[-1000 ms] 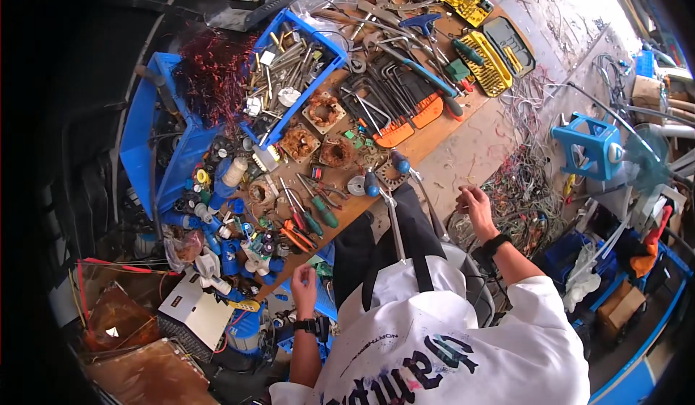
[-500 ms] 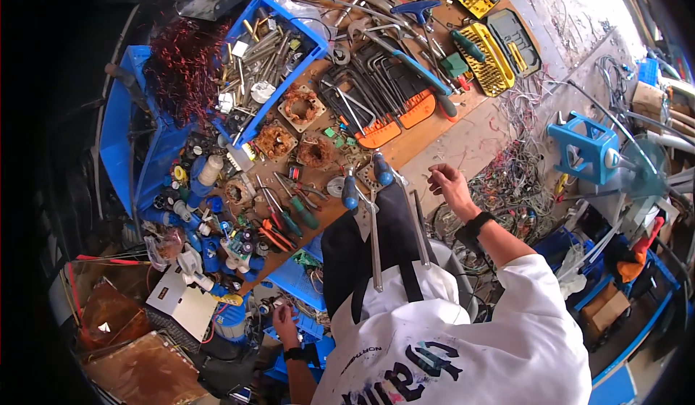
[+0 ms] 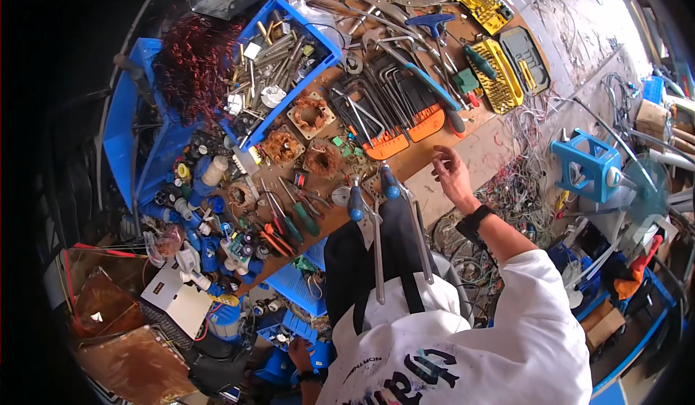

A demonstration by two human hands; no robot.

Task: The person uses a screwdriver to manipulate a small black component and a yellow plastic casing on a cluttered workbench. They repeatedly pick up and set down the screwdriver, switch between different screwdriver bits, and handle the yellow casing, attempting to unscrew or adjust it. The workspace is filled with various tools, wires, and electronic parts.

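Note:
My right hand, with a black band at the wrist, hovers by the bench's front edge, fingers loosely bent and apart, holding nothing. Closest to it are the orange-based hex key sets. My left hand is low beside my body, over small blue bins of little parts. Its fingers look apart, but they are small and partly shaded; no held object shows. Between the hands, two long metal bars with blue handles extend over my lap. Copper-wound motor cores lie on the bench.
A blue tray holds metal shafts; reddish wire is heaped beside it. Pliers and screwdrivers lie near the front edge. Yellow bit cases stand far right. Loose wires cover the floor by a blue stool.
My right hand has moved slightly up and inward, nearer the hex key sets. My left hand has dropped lower and a little right, over the bins. The view has shifted slightly.

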